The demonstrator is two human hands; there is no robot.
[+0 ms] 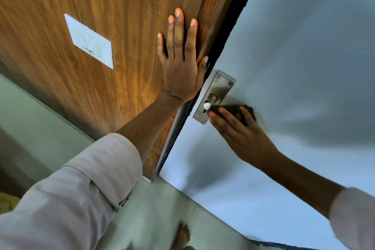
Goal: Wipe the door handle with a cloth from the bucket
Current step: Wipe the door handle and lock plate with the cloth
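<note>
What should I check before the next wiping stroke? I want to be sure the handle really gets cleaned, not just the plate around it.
1. Cloth in hand: ok. The right hand presses a dark cloth at the door.
2. Cloth on the handle: cannot tell. The cloth covers that spot, beside the metal plate.
3. Door steadied: ok. The left hand lies flat on the wooden panel next to the door edge.
4. Lock knob clear: ok. The white knob shows just left of the cloth.
5. Plate wiped: cannot tell; its upper part looks dull.
6. Bucket within reach: cannot tell, not in view.
</note>
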